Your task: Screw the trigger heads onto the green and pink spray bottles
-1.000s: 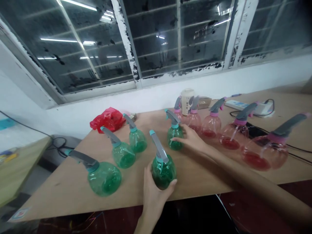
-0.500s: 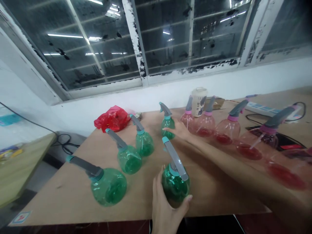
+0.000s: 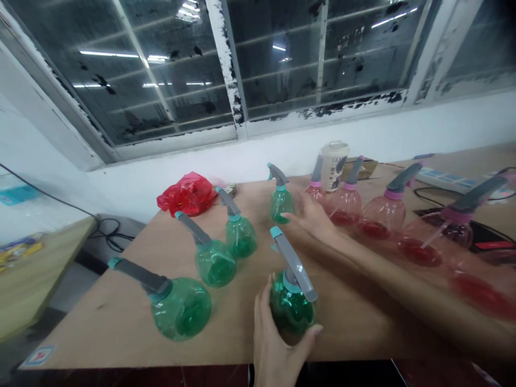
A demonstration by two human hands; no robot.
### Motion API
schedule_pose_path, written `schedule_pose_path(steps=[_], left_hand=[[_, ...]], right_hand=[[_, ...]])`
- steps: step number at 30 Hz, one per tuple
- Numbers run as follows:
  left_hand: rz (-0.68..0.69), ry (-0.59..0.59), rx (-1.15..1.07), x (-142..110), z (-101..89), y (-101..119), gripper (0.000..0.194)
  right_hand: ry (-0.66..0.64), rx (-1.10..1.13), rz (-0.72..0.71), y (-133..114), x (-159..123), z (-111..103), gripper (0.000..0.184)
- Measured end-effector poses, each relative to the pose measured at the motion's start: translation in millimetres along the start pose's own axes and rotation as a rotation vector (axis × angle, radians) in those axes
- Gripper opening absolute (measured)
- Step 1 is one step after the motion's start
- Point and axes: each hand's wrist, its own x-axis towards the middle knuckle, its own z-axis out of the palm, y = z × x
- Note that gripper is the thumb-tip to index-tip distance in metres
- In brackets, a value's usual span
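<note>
My left hand (image 3: 278,344) is wrapped round the lower body of a green spray bottle (image 3: 293,303) near the table's front edge, thumb on its right side. The bottle stands upright with its grey trigger head angled up to the left. Farther back, my right hand (image 3: 316,217) is stretched out with fingers apart beside another green spray bottle (image 3: 282,204); its thumb tip lies at that bottle's right edge, and whether they touch I cannot tell. Just beyond its fingers is a pink spray bottle (image 3: 315,192), partly hidden by the hand.
Several green spray bottles (image 3: 180,309) stand in a row on the left of the brown table (image 3: 242,338). Several pink ones (image 3: 382,215) line the right. A red plastic bag (image 3: 187,194), a paper cup (image 3: 334,166) and a power strip (image 3: 447,180) lie toward the back.
My right hand has drawn slightly to the right, its thumb moving from in front of the far green spray bottle to that bottle's edge. My left hand keeps its hold.
</note>
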Motion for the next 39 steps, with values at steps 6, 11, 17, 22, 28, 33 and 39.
schedule_pose_path(steps=[6, 11, 17, 22, 28, 33, 39], left_hand=[[-0.023, -0.024, 0.009, 9, 2.9, 8, 0.085], [0.046, -0.161, -0.011, 18, 14.7, 17, 0.088], [0.107, -0.342, 0.086, 25, 37.6, 40, 0.092], [0.258, -0.415, 0.162, 41, 40.9, 51, 0.091], [0.307, -0.502, 0.086, 88, 28.7, 32, 0.044], [0.202, -0.362, 0.138, 133, 49.1, 15, 0.033], [0.234, -0.392, 0.217, 151, 63.5, 16, 0.014]], right_hand=[[-0.330, 0.250, 0.009, -16, -79, -62, 0.043], [-0.517, 0.357, -0.047, -31, -113, -91, 0.086], [-0.199, 0.330, 0.002, -56, -112, -82, 0.076], [-0.020, 0.276, 0.014, -49, -107, -78, 0.041], [-0.014, 0.341, 0.120, -30, -92, -85, 0.044], [-0.168, 0.490, 0.155, -19, -62, -78, 0.041], [-0.295, 0.911, 0.398, 15, -41, -49, 0.035]])
